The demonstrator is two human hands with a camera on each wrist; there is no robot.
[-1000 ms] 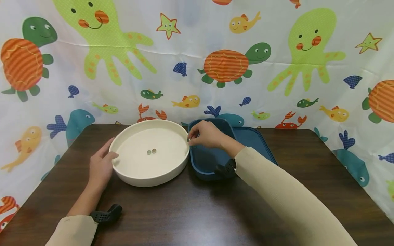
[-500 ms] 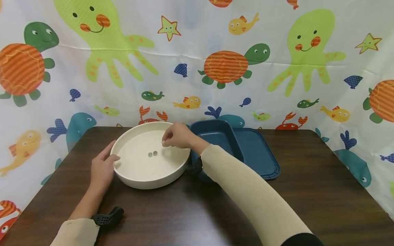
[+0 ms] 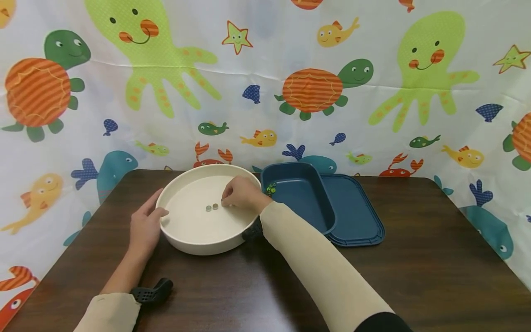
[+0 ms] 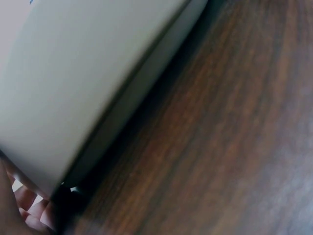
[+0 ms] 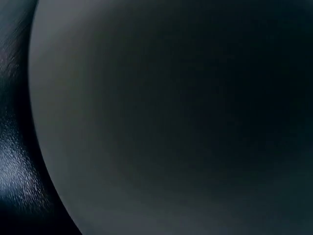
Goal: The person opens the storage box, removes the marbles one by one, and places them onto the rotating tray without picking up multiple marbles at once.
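Observation:
A round cream tray [image 3: 203, 248] with a low wall stands on the table's left half. My left hand [image 3: 143, 227] grips its left side, thumb over the rim; in the left wrist view some fingers [image 4: 35, 215] show beside the tray wall [image 4: 83, 68]. Two small greenish glass marbles [image 3: 212, 207] lie close together near the tray's middle. Just right of them, my right hand [image 3: 242, 193] is low inside the tray, its fingertips pinched on a small piece, likely another marble, mostly hidden. In the right wrist view the dark tray wall [image 5: 63, 122] fills most of the picture.
A deep blue tub [image 3: 300, 196] touches or nearly touches the tray's right side, with several green and yellow marbles [image 3: 271, 189] at its left. Beneath or behind it lies a flat blue lid [image 3: 356, 216]. A sea-animal curtain [image 3: 265, 46] hangs behind the dark wooden table [image 3: 224, 295].
My right hand has come out of the blue tub, moved left over the tray and lowered beside the two marbles. The left hand keeps its grip on the rim.

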